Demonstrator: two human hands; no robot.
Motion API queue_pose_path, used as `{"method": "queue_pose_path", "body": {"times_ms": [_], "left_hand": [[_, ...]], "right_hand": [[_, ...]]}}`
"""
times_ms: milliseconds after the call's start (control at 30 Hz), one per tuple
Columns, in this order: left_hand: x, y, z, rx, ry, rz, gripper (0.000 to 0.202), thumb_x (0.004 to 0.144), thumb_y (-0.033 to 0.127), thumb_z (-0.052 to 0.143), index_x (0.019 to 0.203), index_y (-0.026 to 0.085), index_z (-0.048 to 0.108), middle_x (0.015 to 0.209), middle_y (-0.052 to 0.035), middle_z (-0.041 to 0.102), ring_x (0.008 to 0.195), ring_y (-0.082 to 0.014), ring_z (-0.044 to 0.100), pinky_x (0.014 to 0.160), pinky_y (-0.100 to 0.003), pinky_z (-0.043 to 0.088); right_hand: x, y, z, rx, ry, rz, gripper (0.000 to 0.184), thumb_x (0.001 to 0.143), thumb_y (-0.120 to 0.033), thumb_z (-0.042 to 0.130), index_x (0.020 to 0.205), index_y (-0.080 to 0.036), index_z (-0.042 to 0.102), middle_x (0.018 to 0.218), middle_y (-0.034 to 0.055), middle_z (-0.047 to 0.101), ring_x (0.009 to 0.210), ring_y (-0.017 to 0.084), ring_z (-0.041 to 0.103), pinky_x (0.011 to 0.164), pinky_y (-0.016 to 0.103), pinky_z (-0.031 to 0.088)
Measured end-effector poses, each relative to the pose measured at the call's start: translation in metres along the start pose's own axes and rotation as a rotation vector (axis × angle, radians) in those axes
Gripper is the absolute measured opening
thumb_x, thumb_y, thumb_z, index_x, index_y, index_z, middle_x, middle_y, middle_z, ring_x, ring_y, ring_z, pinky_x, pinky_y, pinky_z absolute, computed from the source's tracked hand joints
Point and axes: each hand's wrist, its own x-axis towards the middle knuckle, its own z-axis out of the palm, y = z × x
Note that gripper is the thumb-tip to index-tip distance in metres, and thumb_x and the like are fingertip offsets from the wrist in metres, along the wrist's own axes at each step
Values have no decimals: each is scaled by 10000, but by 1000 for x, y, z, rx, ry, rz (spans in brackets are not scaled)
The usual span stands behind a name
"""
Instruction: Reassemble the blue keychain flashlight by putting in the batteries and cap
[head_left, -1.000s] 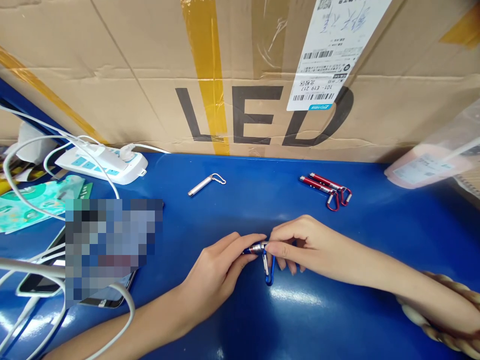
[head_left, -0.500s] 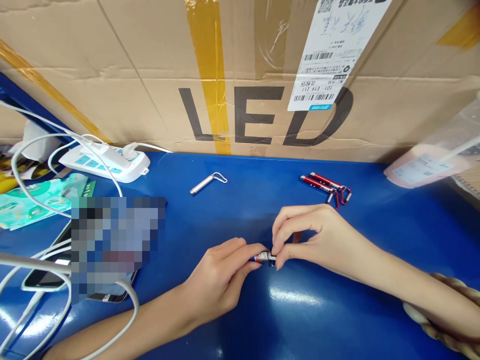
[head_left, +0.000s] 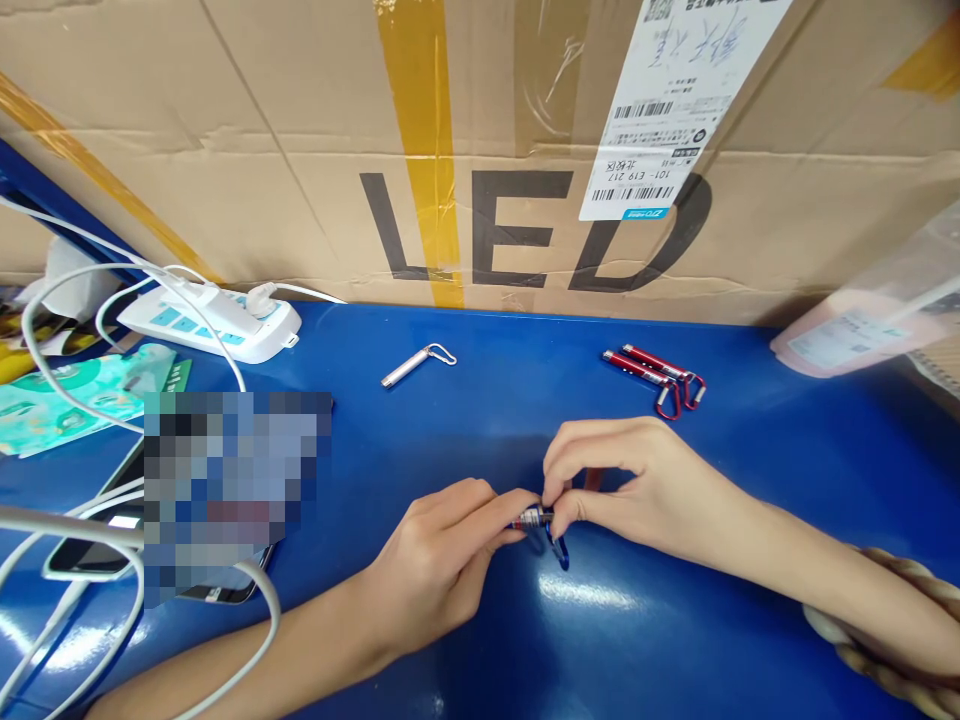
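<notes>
Head-worn view, facing forward and down, close above hands point(head_left: 442, 550)

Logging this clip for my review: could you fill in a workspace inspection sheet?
Surface: glossy blue table with glare.
Job's things: blue penlight in hand, its blue clip hanging down; silver penlight and two red penlights lie farther back.
Clutter: green-and-white packet, dark-screened device; a pixelated patch hides more.
Hands: left grips the penlight's body; right pinches its clip end.
Cables: white cables at left, some near the power strip.
Surroundings: cardboard box marked LED, pinkish container.
</notes>
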Motion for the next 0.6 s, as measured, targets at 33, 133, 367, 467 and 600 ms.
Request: {"method": "queue_pose_path", "body": {"times_ms": [33,133,367,467,600], "left_hand": [[0,-1,0,11,21,25,252,875,56,440,1102,101,539,728,-46,590,603,-113,501,533,-223,443],[0,-3,-2,49,78,85,334,835,-6,473,1145,105,526,794,-53,618,646,-113,522,559,-222,460],[2,-3,-2,-14,92,-41,408,865,34,462,1247,174,493,769,-12,582,656,-89,529,586,-188,478],[5,-2,-2,-107,97,-114,352,863,36,460,1188,140,549,728,-15,584,593,-80,505,534,-173,453],[10,1,-4,-154,99,-239,264,842,44,491,1057,113,627,702,-20,606,577,-77,512,536,-161,448]], "right_hand": [[1,0,2,93,-2,82,139,721,-280,689,646,-172,646,693,-3,617,595,93,566,553,203,456],[2,4,10,440,-86,328,226,660,-347,730,633,-151,619,601,-9,585,515,86,533,448,184,456],[3,12,15,736,-106,489,286,608,-381,761,656,-138,618,530,-38,535,468,59,493,366,128,432],[5,13,15,685,-109,489,319,651,-427,721,627,-133,601,564,-22,546,475,59,504,355,125,420],[6,13,16,531,-99,447,341,719,-457,654,618,-135,601,552,-13,551,461,59,504,363,131,419]]}}
